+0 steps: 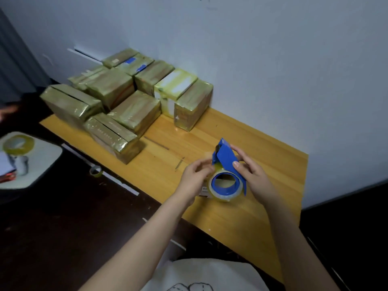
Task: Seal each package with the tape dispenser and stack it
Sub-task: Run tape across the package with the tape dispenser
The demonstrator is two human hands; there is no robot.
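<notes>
My right hand (pixel 253 175) gripped the tape dispenser (pixel 226 160); my left hand (pixel 196 178) pinched its tape (pixel 220 196); pulled crooked, the sticky end could stick to itself.

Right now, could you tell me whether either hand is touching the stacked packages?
No, the left hand and the right hand are both at the blue tape dispenser, well apart from the stacked packages.

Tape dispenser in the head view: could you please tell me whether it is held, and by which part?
The right hand grips the tape dispenser by its blue frame; fingers of the left hand pinch its roll's left edge.
</notes>
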